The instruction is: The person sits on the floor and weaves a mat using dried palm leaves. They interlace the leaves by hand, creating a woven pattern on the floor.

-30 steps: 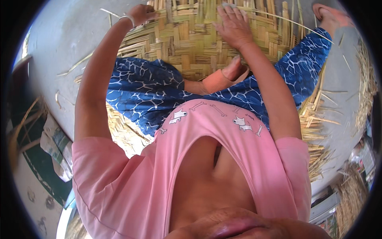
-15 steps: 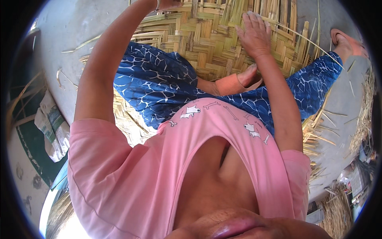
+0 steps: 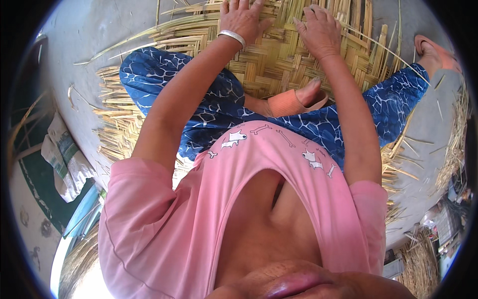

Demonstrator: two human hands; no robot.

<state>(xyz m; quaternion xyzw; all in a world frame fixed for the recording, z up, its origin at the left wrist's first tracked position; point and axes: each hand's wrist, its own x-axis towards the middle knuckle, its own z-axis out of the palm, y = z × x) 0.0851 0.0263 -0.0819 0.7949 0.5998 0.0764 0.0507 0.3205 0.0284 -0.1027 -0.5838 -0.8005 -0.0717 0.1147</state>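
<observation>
A mat woven from flat yellow-green strips (image 3: 276, 65) lies in front of me, its far part cut off by the top of the picture. On its left part rests my left hand (image 3: 244, 21), a silvery bangle at the wrist; the fingers are stretched out, tips at the upper edge, and the thumb points right. My right hand (image 3: 321, 32) lies on the mat further right with its fingers extended. Loose unwoven strips (image 3: 184, 22) stick out past the mat's left side. A long thin strip (image 3: 386, 49) runs from beside my right hand down to the right.
My foot in an orange slipper (image 3: 294, 103) is at the mat's near edge; another slipper (image 3: 438, 52) is far right. Under me lies a second woven piece with frayed ends (image 3: 117, 124). Straw (image 3: 453, 144) lies along the right, on grey floor (image 3: 84, 37).
My left hand has come down and to the right onto the mat, from the top edge. My right hand has shifted slightly upward. My left knee has moved left.
</observation>
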